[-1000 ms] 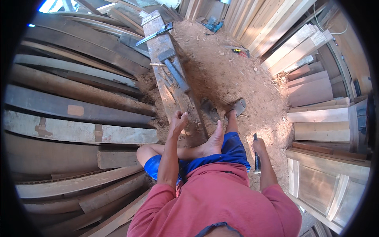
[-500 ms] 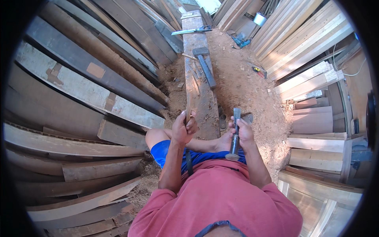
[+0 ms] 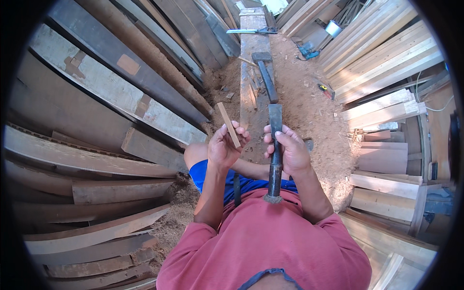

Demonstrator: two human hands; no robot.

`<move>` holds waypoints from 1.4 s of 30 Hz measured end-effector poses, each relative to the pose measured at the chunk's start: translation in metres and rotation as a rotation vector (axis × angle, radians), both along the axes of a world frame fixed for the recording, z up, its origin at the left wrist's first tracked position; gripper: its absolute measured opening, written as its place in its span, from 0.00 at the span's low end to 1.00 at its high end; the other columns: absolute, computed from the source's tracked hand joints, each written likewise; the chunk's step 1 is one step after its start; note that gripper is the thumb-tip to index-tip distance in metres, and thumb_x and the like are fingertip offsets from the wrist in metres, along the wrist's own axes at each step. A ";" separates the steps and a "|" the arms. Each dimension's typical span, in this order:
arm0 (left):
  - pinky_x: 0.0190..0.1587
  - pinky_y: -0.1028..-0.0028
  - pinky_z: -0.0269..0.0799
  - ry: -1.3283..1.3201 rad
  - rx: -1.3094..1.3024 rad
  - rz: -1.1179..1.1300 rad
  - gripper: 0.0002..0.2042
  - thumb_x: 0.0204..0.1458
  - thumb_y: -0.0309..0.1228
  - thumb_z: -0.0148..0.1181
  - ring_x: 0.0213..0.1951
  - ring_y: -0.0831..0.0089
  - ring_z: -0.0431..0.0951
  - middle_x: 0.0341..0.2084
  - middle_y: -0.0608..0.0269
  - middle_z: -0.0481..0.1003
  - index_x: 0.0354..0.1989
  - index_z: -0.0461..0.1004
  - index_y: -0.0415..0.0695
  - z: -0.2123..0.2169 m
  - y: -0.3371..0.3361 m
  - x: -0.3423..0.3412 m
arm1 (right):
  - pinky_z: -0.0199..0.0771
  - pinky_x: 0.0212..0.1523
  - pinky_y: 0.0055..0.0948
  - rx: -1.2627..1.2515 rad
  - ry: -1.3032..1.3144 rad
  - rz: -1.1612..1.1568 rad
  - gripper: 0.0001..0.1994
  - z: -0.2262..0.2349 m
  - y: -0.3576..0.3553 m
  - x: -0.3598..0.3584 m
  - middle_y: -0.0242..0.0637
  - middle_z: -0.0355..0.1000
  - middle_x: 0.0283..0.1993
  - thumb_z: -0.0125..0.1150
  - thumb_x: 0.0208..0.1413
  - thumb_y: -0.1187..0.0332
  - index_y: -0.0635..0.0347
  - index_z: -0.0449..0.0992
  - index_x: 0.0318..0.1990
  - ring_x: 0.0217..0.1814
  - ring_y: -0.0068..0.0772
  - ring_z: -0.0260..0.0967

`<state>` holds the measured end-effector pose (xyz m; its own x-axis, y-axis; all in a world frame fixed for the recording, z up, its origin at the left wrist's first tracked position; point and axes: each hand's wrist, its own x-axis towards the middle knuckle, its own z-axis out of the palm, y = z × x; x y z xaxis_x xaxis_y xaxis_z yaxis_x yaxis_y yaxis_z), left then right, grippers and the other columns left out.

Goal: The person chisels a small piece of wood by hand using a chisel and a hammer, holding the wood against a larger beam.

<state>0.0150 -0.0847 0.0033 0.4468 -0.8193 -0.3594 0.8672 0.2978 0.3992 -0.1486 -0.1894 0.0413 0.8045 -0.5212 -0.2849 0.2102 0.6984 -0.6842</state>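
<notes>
My left hand [image 3: 223,152] is turned palm up, its fingers curled around a short, thin wooden strip [image 3: 227,123] that tilts up and to the left. My right hand [image 3: 296,153] grips a chisel [image 3: 275,169] by its neck. The wide steel blade points away from me, and the dark handle's frayed butt end lies close to my shirt. Strip and chisel are apart. Beyond the blade, a hammer with a blocky head [image 3: 265,77] lies on a narrow wooden bench [image 3: 253,44].
A handsaw [image 3: 251,31] lies across the bench's far end, and wood slivers [image 3: 252,89] lie nearer. Long boards [image 3: 111,82] lean on the left, stacked timber [image 3: 386,53] on the right. A blue power tool [image 3: 308,51] and a yellow-and-red tool [image 3: 325,89] rest on sawdust-covered ground.
My left hand has rolled open, tipping the strip leftward over the palm. The chisel has come up and left, closer to the left hand, its blade now more fully in sight.
</notes>
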 end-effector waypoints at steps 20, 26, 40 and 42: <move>0.37 0.76 0.65 -0.938 0.418 -0.292 0.17 0.66 0.41 0.37 0.31 0.79 0.66 0.26 0.69 0.66 0.37 0.69 0.42 0.038 0.052 -0.014 | 0.65 0.22 0.21 0.211 0.002 0.269 0.06 0.036 0.091 0.021 0.24 0.58 0.24 0.43 0.66 0.67 0.57 0.65 0.43 0.17 0.13 0.52; 0.29 0.74 0.64 -1.071 0.404 -0.579 0.17 0.66 0.39 0.39 0.25 0.77 0.67 0.21 0.67 0.65 0.28 0.67 0.44 0.004 0.132 -0.060 | 0.66 0.20 0.24 0.076 -0.270 -0.120 0.06 0.080 0.052 -0.033 0.26 0.56 0.23 0.41 0.66 0.67 0.59 0.63 0.43 0.17 0.18 0.53; 0.32 0.80 0.63 -0.849 0.390 -0.227 0.20 0.67 0.45 0.36 0.29 0.84 0.64 0.27 0.71 0.68 0.45 0.71 0.42 0.014 0.051 0.005 | 0.65 0.23 0.25 0.256 -0.005 0.274 0.06 0.033 0.095 0.034 0.24 0.57 0.22 0.44 0.65 0.66 0.57 0.65 0.41 0.19 0.16 0.55; 0.32 0.80 0.63 -0.850 0.439 -0.165 0.21 0.68 0.45 0.33 0.29 0.83 0.63 0.26 0.71 0.66 0.43 0.70 0.41 0.017 0.053 -0.002 | 0.65 0.22 0.24 0.235 0.006 0.277 0.06 0.032 0.099 0.031 0.24 0.56 0.21 0.44 0.65 0.66 0.57 0.65 0.41 0.18 0.15 0.54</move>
<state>0.0128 -0.0313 0.0202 0.5903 -0.7647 -0.2582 0.2550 -0.1268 0.9586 -0.1171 -0.0908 0.0733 0.9038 -0.2036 -0.3763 -0.0124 0.8668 -0.4986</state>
